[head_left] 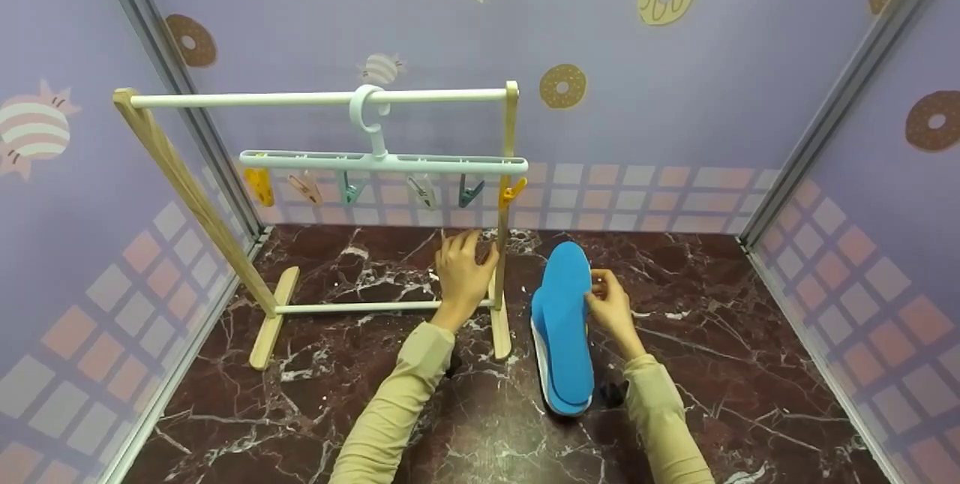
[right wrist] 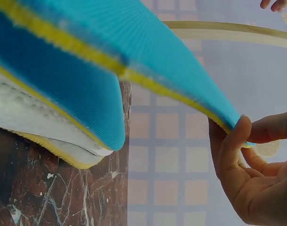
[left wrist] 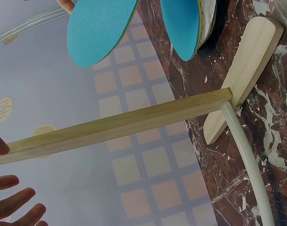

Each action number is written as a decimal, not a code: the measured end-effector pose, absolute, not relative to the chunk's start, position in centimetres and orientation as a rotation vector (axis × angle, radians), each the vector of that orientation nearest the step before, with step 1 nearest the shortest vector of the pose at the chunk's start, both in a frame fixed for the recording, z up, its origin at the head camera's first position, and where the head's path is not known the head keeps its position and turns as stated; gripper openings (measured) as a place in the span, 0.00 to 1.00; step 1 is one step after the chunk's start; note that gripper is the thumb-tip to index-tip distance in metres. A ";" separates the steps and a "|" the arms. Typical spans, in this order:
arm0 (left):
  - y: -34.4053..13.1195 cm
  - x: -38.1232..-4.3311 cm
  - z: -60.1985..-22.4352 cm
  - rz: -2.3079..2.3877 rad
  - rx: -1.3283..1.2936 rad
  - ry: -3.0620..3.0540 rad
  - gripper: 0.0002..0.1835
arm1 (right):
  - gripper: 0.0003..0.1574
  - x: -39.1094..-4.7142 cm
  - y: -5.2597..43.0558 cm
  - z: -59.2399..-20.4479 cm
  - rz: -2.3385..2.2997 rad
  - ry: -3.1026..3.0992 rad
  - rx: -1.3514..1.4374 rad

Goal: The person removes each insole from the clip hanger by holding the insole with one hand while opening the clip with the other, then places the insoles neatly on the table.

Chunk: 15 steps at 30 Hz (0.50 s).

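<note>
A blue insole [head_left: 568, 304] with a yellow edge is pinched along its side by my right hand [head_left: 611, 309]; the right wrist view shows thumb and fingers on its rim. It is raised and tilted over other stacked insoles [right wrist: 54, 113], which have blue tops and white undersides and lie on the marbled surface. My left hand [head_left: 463, 268] is in the air beside the right wooden post [head_left: 507, 206] of a rack, fingers spread and relaxed. In the left wrist view, the thumb and fingertips lie on either side of that post, holding nothing.
On the rack's white top bar [head_left: 247, 100] hangs a pale hanger [head_left: 322, 160] with several coloured clips, including a yellow clip [head_left: 259, 185] and a dark teal clip [head_left: 469, 191]. A wooden foot [head_left: 501, 330] stands between the arms. Patterned walls enclose the marbled surface [head_left: 712, 364].
</note>
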<state>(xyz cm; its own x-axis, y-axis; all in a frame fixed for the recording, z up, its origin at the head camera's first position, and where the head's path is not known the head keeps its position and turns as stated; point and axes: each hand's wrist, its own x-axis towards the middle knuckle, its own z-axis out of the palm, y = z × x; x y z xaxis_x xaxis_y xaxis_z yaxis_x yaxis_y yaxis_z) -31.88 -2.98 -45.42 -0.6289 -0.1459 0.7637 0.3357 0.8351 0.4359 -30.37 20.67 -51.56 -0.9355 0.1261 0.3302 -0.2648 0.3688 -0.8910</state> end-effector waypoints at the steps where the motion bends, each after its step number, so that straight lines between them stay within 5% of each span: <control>1: -3.0 -31.9 -45.4 -0.701 -0.140 -2.142 0.13 | 0.19 -30.4 20.7 -51.7 1.590 -2.272 0.146; 15: -3.0 -31.4 -45.8 -0.704 -0.159 -2.170 0.14 | 0.19 -30.6 20.0 -51.7 1.580 -2.325 0.081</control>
<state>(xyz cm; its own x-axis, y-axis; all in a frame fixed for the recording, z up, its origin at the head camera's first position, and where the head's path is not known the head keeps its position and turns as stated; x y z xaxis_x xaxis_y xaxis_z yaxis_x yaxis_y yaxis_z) -31.42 -2.97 -45.77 -0.6482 -0.1229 0.7515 0.3419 0.8349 0.4314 -30.63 20.00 -51.74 -0.9446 0.1356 0.2990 -0.2282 0.3838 -0.8948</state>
